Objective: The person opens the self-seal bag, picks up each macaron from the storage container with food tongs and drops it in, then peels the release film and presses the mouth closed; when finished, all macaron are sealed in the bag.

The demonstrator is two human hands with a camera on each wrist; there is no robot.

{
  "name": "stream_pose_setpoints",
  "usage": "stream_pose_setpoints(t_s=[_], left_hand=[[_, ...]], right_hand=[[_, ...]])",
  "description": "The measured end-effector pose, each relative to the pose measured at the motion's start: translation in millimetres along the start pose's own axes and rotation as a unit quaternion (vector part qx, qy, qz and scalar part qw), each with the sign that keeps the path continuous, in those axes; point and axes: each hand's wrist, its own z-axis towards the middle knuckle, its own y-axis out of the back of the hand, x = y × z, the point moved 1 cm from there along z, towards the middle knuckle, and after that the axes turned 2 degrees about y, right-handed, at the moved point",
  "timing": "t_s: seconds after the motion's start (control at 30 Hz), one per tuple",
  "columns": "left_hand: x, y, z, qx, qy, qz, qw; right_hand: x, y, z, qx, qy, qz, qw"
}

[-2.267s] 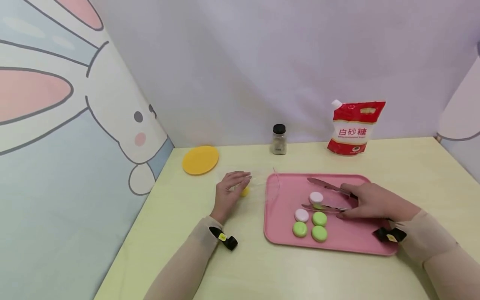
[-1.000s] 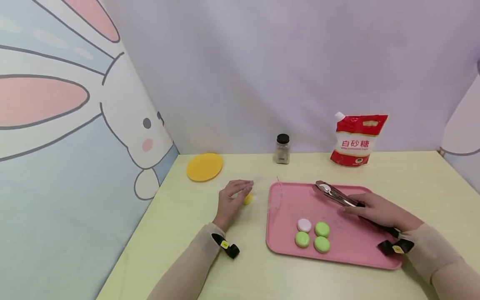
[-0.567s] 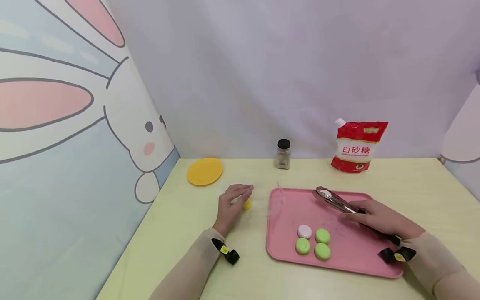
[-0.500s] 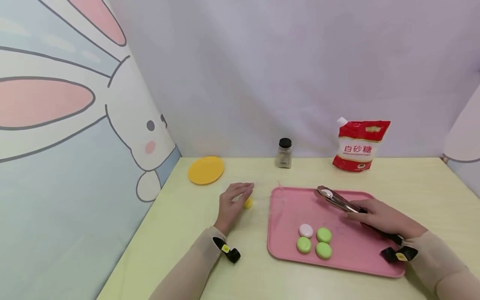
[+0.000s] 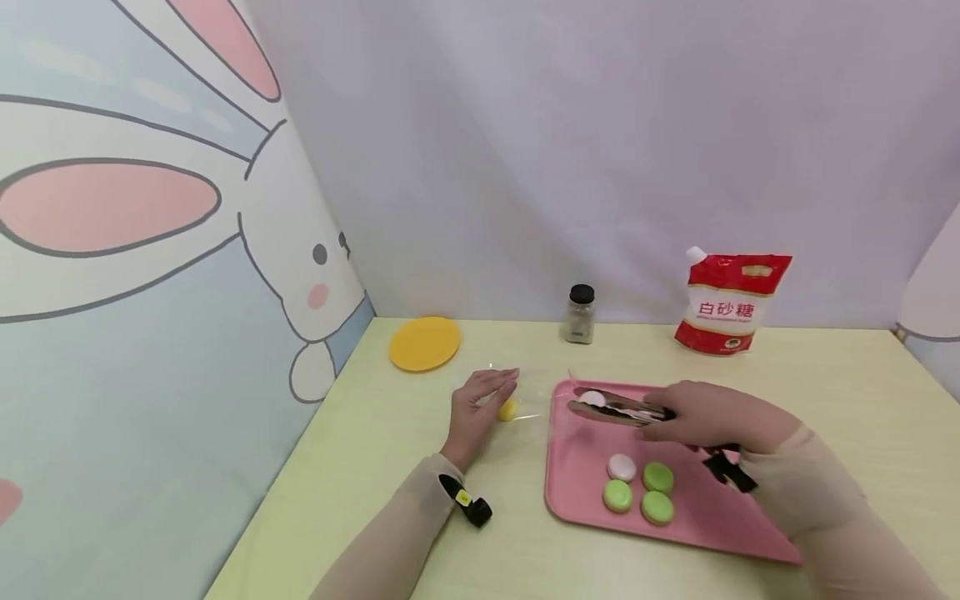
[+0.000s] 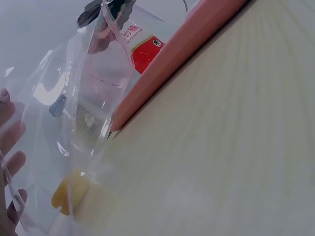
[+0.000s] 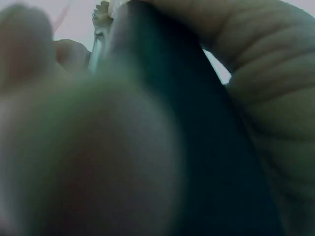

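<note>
My right hand [image 5: 705, 414] grips tongs [image 7: 211, 162] by their black handle. Their metal ends pinch a pale pink macaron [image 5: 592, 398] over the left back part of the pink tray [image 5: 550, 492]. Further left, my left hand [image 5: 474, 410] holds a clear plastic bag [image 6: 42, 93], with fingers and thumb around its side. The bag's mouth faces the tray and overlaps its left edge in the head view. A small round yellow thing [image 5: 507, 408] shows through the film beside my left thumb. On the tray lie another pale pink macaron [image 5: 621, 467] and three green macarons [image 5: 658, 477].
Behind the bag, toward the left corner, lies a yellow plate [image 5: 424, 343]. A small black-capped jar [image 5: 580, 314] stands at the back, and a red and white sugar pouch [image 5: 731, 304] stands right of it. A rabbit-printed wall [image 5: 225, 350] borders the table's left side.
The tongs, earlier spread over the macarons, closed on a pale pink one. During the last half second my right hand has carried it left toward the bag. My left hand has stayed in place.
</note>
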Motion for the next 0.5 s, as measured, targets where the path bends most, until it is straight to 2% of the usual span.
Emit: stream_pose_setpoints(t_s=[0.13,0.23,0.33,0.5], left_hand=[[1.3,-2.3,-0.1,0.004,-0.011,-0.008,0.9999],[0.7,-3.5,0.0,0.006,-0.023,-0.011,0.9997],[0.7,-3.1,0.5,0.005,-0.031,-0.010,0.9995],[0.5,0.6,2.6,0.000,-0.040,0.007,0.9992]], right_hand=[[23.5,-3.6,37.0,0.011,0.033,-0.041,0.9985],[33.3,-9.3,57.0,0.015,0.062,-0.054,0.9965],[38.6,-14.0,68.6,0.011,0.089,-0.056,0.9944],[42.3,-14.6,76.5,-0.012,0.131,-0.076,0.9883]])
